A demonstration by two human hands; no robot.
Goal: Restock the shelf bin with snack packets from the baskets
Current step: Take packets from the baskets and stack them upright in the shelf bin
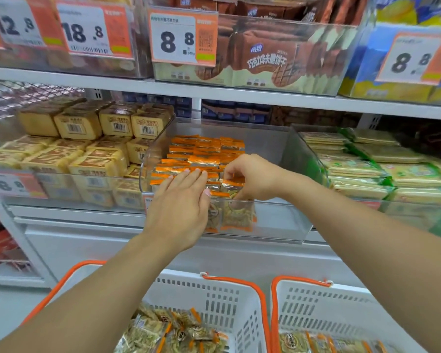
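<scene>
Left hand: the left hand [180, 207] lies flat, fingers straight and together, fingertips resting on the upright packets [201, 159] at the front of the bin [285, 225]. It grasps nothing; it appears to steady the row.

Right hand: the right hand [250, 178] has its fingers curled down onto the top edges of the front packets, pinching one at the right end of the row. Which packet exactly is hidden under the fingers.

Packets: orange-edged, standing on end in rows that fill the left part of the bin from back to front. Their long axis runs up and down, faces toward the aisle. Two front packets show through the clear front wall below the hands.

Bin: clear plastic, on the middle shelf [214, 95]. Its right part is bare of packets, directly to the right of the right hand.

Key relation: the open space lies to the right of the stocked rows, so the right hand is the nearer one; judgement only, the next packets would go in upright on that side.

Baskets: the left basket [214, 296] and the right basket [341, 309] stand below the shelf, both holding loose packets lying flat. Stock remains, so the task looks partly done.

Neighbours: yellow packs [87, 138] fill the bin to the left, green packs [382, 169] the bin to the right.
</scene>
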